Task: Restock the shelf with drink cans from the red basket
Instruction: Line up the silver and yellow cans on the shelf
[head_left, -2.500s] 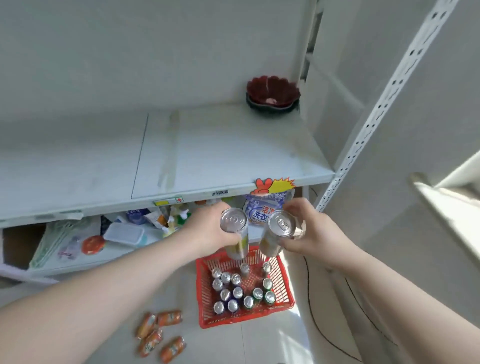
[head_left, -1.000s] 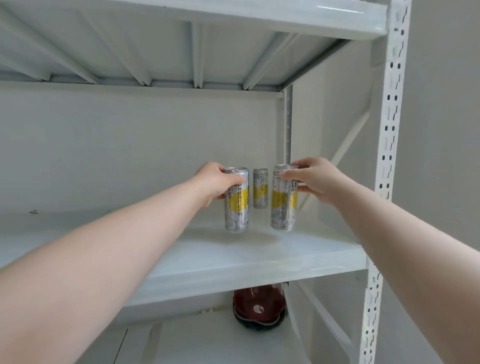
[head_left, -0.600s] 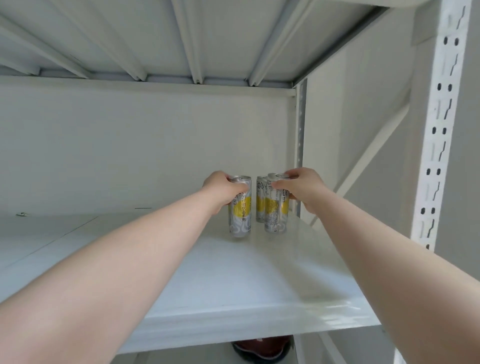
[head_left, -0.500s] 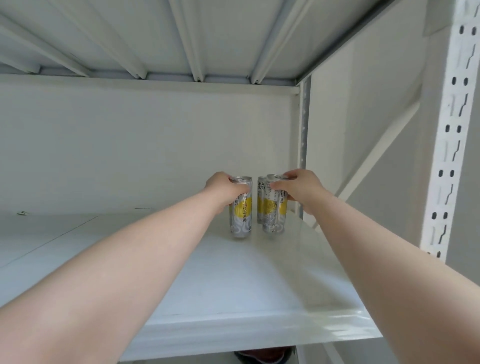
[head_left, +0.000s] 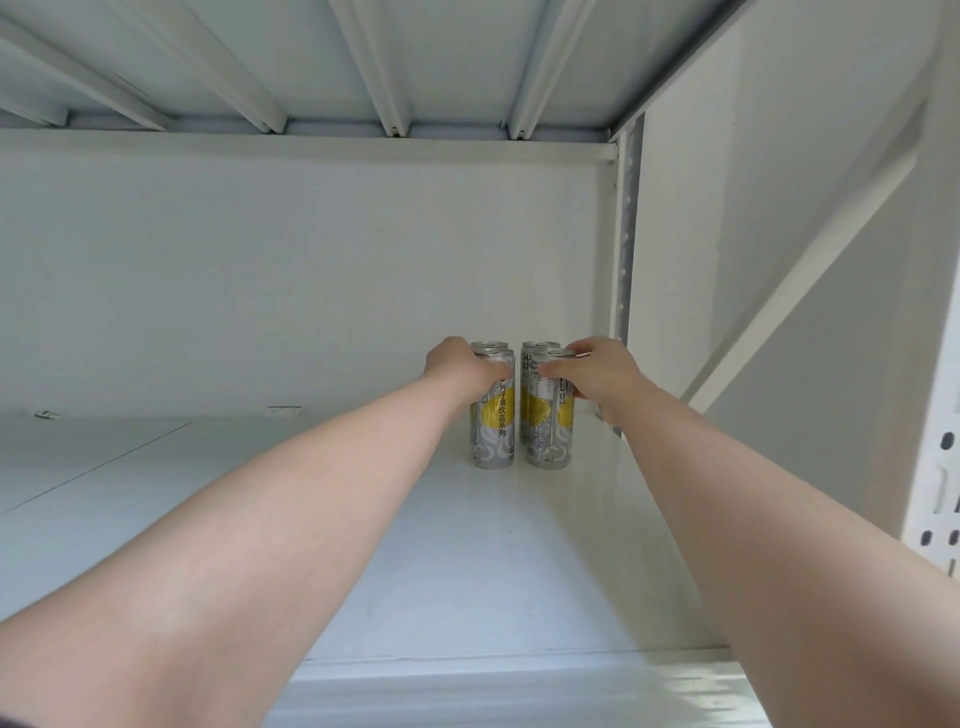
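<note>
Both hands reach deep into the bay: the left hand (head_left: 462, 370) has its fingers curled round the top of the left front can (head_left: 494, 421), and the right hand (head_left: 598, 370) grips the top of the right front can (head_left: 550, 421) in the same way, thumb across its front. Two bare forearms stretch over the white shelf (head_left: 467, 561), which fills the lower half of the view and bears all the cans at its back right corner. Behind stands a plain pale back wall (head_left: 260, 280), and overhead runs the ribbed underside of the upper shelf (head_left: 447, 57). On the right, a perforated front upright (head_left: 935, 499) stands nearest the camera, a diagonal brace (head_left: 810, 275) crosses the side, and a slotted rear upright (head_left: 627, 249) rises just beside the right hand. Both held cans stand upright on the shelf, silver with yellow patches, a narrow gap between them. Directly behind each, a back left can (head_left: 488, 345) and a back right can (head_left: 540, 345) show only their rims, hidden otherwise by the front pair and the fingers. Two small label scraps (head_left: 283, 410) lie at the foot of the wall, well left of the cans.
</note>
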